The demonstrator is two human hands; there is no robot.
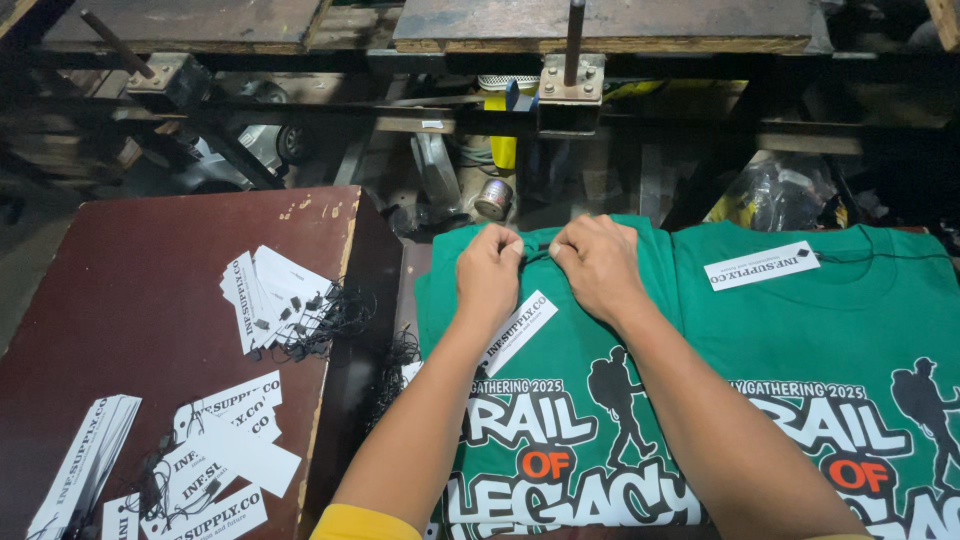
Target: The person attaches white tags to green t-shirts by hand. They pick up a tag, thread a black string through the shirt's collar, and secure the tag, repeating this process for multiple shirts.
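Green shirt [560, 420] pinched at collar by left hand [487, 275] and right hand [598, 265]; neighbouring shirt [830, 330] tagged; loose tags [270, 295] left.

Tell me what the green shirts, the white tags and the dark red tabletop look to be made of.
Green shirts: soft knit fabric, likely cotton, matte, creasing under the left hand and right hand. White tags: stiff card, flat with crisp edges, on thin black strings. Dark red tabletop: seemingly painted or laminated wood, pale chips along its edge.
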